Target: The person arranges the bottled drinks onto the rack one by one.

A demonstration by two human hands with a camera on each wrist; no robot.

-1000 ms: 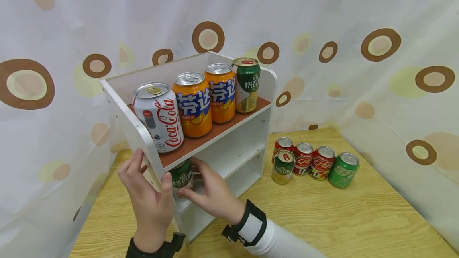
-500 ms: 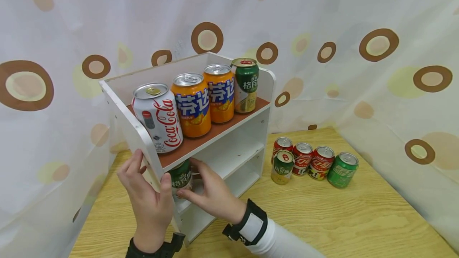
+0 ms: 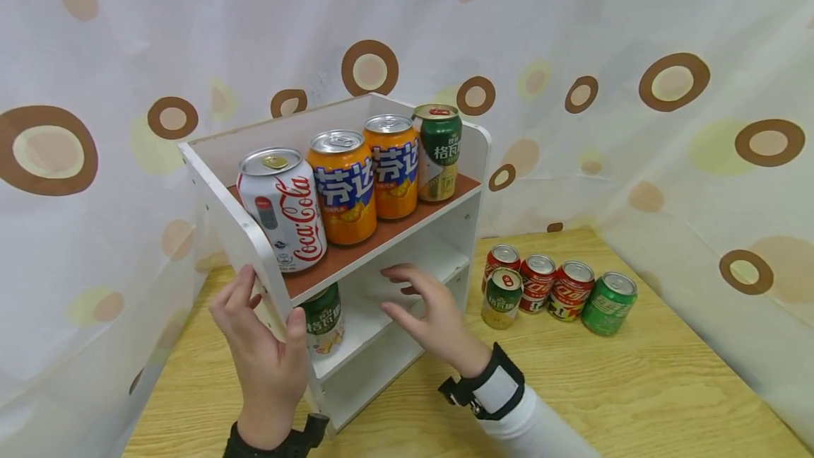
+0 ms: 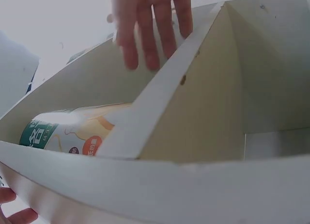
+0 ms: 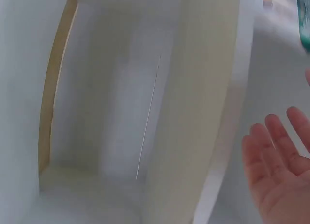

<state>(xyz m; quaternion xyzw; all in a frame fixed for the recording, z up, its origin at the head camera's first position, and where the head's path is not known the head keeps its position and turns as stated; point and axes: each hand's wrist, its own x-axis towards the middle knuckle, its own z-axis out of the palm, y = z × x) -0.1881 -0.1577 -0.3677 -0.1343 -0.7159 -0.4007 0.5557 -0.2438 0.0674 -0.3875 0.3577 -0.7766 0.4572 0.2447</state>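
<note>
Left hand (image 3: 263, 348) is gripping the white rack (image 3: 388, 243); right hand (image 3: 435, 316) is hovering, empty, fingers relaxed, at three o'clock from the middle-tier kvass can (image 3: 324, 320). Probably rigid and slippery, it's inviting a mid-body grip.

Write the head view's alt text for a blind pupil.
A left hand grips a white three-tier shelf by its side; the right hand, open, hovers before its middle tier, beside a green metal can. Four white, orange and green cans stand on top; five red or green cans are on the wooden table.
</note>
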